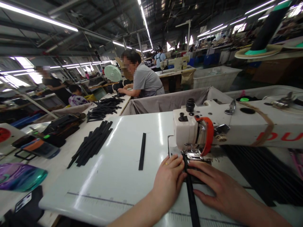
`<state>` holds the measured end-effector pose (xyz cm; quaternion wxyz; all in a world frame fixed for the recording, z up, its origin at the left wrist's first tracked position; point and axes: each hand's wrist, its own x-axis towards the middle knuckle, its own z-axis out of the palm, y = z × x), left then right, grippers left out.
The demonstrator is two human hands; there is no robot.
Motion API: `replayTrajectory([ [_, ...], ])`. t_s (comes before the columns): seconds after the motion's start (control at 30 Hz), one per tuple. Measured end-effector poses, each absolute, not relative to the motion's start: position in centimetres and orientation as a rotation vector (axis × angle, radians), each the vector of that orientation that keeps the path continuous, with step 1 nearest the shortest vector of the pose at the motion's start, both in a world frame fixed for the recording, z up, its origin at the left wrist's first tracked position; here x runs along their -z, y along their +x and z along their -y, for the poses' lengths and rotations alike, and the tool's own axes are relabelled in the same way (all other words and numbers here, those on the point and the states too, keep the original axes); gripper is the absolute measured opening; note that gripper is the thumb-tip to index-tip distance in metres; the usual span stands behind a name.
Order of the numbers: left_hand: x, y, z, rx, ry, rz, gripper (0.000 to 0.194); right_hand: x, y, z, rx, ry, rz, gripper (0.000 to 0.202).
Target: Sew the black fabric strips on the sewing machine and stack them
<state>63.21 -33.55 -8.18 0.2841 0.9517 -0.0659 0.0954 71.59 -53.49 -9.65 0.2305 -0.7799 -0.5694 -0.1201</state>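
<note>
A long black fabric strip (192, 201) runs from the table's front edge up under the presser foot (194, 155) of a white sewing machine (187, 126). Just left of the foot, my left hand (168, 176) is closed on the strip's edge, fingers together and the thumb tucked below. My right hand (213, 181) lies open on the strip's other side, its fingers stretched out and their tips beside the strip near the foot. A short black strip (142, 151) lies alone on the white table, left of my hands.
A pile of black strips (92, 143) lies at the table's left, with more strips (106, 105) beyond. Long black strips (255, 176) lie right of the machine. A purple-green bottle (22, 176) and a phone (23, 201) are at far left. A co-worker (146, 78) sits ahead.
</note>
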Motion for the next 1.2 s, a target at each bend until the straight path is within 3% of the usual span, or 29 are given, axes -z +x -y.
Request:
replayTrajectory([
  [0.67, 8.3, 63.5, 34.6, -0.311, 2.588, 0.142, 0.040, 9.0, 71.0, 53.4, 0.276, -2.165, 1.494, 0.043],
  [0.9, 8.2, 64.4, 34.5, -0.394, 2.539, 0.138, 0.032, 8.1, 71.2, 53.0, 0.265, -2.169, 1.499, 0.045],
  [1.07, 8.5, 64.6, 34.3, -0.431, 2.520, 0.166, 0.028, 7.2, 71.0, 53.4, 0.156, -2.031, 1.554, 0.021],
  [1.2, 8.7, 64.4, 34.3, -0.447, 2.503, 0.167, 0.030, 6.9, 70.7, 53.7, 0.067, -1.955, 1.587, 0.014],
])
